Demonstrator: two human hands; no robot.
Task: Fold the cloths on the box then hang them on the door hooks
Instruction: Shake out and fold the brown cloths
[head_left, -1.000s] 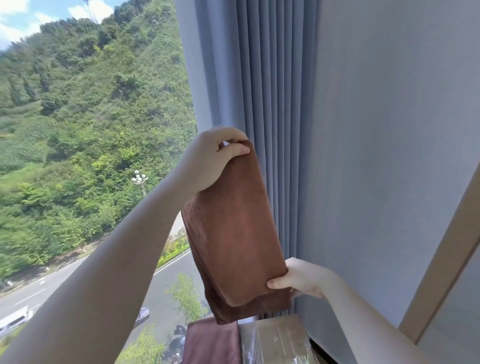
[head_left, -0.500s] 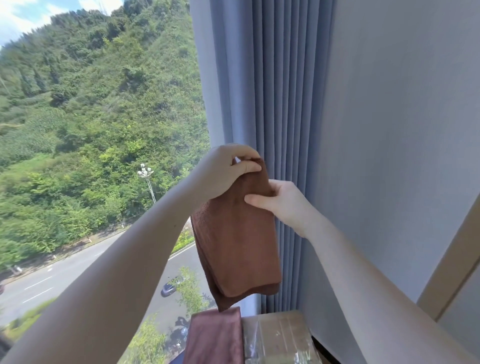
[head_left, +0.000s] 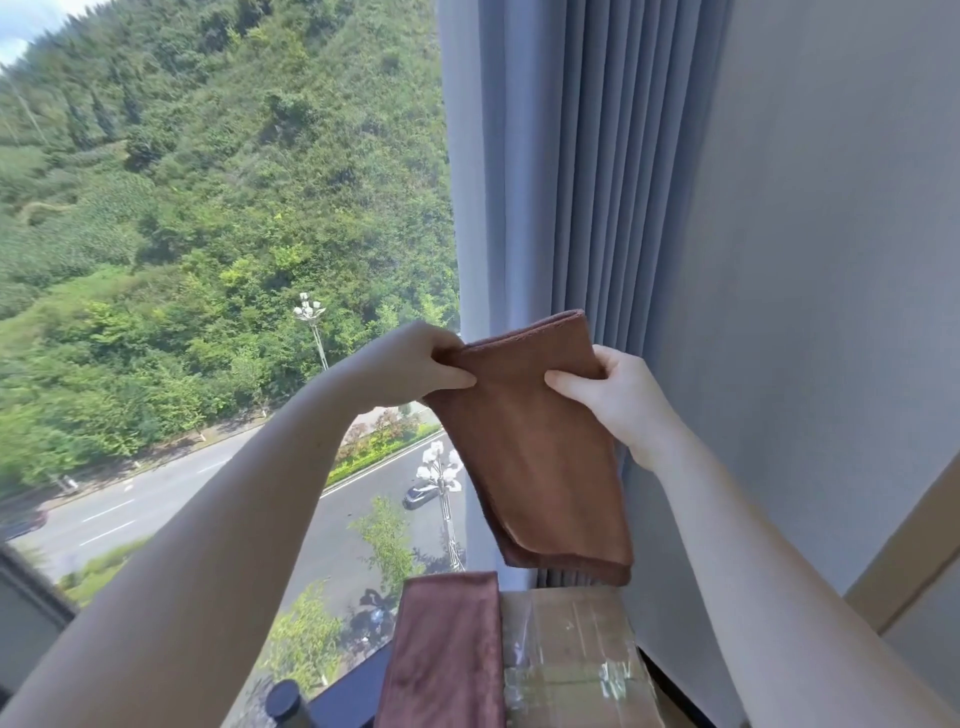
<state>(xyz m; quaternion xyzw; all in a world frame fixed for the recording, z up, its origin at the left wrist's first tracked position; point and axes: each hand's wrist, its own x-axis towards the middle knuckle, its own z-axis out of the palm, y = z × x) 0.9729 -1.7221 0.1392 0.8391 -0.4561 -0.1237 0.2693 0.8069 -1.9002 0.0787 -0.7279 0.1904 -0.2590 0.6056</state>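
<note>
A folded brown cloth (head_left: 540, 452) hangs in the air in front of the curtain, held at its top edge by both hands. My left hand (head_left: 415, 364) pinches the top left corner. My right hand (head_left: 608, 395) grips the top right edge, thumb on the front. Below it a second, reddish-brown cloth (head_left: 447, 649) lies folded on the left part of a taped cardboard box (head_left: 576, 654). No door hooks are in view.
A blue-grey pleated curtain (head_left: 571, 182) hangs behind the cloth, with a grey wall (head_left: 831, 260) to its right. A large window (head_left: 208, 260) fills the left, showing a hillside and a road. A dark round object (head_left: 285, 701) stands at the bottom by the sill.
Both hands and the brown cloth have come down lower. My right hand went from the cloth's bottom edge up to its top right edge, and the cloth is now spread between the hands.
</note>
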